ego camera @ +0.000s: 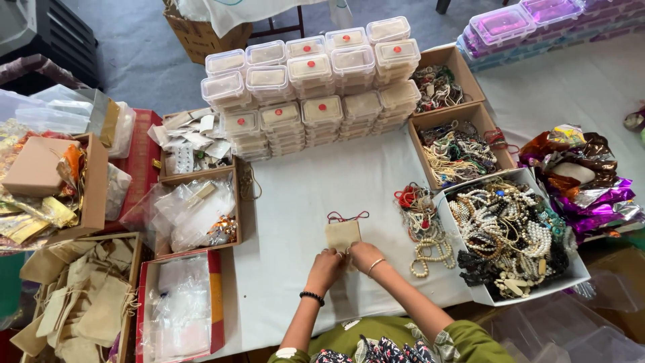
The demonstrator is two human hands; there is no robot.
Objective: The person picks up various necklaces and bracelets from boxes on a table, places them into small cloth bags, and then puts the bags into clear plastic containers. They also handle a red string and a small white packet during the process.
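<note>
A small beige drawstring pouch (342, 233) with a red cord lies on the white tabletop (302, 202) in front of me. My left hand (326, 267) and my right hand (365, 255) meet at the pouch's near edge, fingers closed on it. The left wrist wears a black bead bracelet, the right a thin bangle. What the fingers pinch beneath is hidden.
Stacked clear lidded boxes (309, 84) fill the back. Cardboard trays of bead necklaces (457, 151) and a white box of pearls and beads (510, 235) sit right. A loose bead pile (423, 225) lies beside the pouch. Boxes of plastic bags (195, 212) and spare pouches (80, 302) stand left.
</note>
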